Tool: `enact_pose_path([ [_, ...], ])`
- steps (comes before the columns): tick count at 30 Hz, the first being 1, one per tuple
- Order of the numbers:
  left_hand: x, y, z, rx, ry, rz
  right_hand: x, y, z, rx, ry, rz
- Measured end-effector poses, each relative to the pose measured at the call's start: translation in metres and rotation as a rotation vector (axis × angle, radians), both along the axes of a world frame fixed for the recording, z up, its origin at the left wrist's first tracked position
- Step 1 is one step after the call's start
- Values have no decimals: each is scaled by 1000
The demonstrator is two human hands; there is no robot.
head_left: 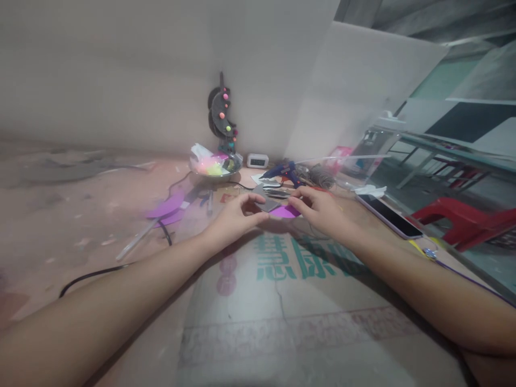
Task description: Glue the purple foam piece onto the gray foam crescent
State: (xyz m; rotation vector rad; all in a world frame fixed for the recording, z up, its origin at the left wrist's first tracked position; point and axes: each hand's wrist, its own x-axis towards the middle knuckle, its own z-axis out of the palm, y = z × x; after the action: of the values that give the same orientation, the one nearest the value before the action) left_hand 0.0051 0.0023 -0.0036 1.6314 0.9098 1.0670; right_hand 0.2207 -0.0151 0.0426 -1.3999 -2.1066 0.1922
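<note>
Head | grey piece (266,200) touching left hand (237,217) | purple piece (285,212) touching right hand (320,209) | pieces between hands | pinch unclear

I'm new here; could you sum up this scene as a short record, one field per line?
Left hand: at a grey piece, grip unclear
Right hand: at a purple piece, grip unclear
Under the hands: printed surface, green lettering
Just beyond: blue glue gun, white clock, bowl
At the back: grey curved decoration with coloured balls
Left side: purple cutouts
Right side: dark-screened phone
</note>
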Motion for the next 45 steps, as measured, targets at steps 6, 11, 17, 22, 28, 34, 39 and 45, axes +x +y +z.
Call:
enact_pose_path([
  [6, 2, -6, 1, 82, 52, -12, -2, -1, 3, 8, -22, -23],
  [11, 1, -6, 2, 120, 82, -2, -3, -2, 7, -7, -39, -33],
  [17, 1, -5, 0, 111, 77, -21, -2, -2, 8, -22, -34, -24],
  [22, 0, -5, 0, 109, 78, 24, 1, -2, 9, -71, -14, 17],
  [28, 1, -8, 4, 165, 76, 45, 16, 9, 15, -220, -2, 177],
  [34, 0, -15, 7, 372, 140, 59, 32, 20, 21, -421, 126, 189],
  [39, 0, -19, 8, 418, 167, 42, 38, 25, 20, -449, 145, 182],
  [45, 0, -19, 8, 438, 202, 19, 36, 24, 20, -471, 148, 161],
])
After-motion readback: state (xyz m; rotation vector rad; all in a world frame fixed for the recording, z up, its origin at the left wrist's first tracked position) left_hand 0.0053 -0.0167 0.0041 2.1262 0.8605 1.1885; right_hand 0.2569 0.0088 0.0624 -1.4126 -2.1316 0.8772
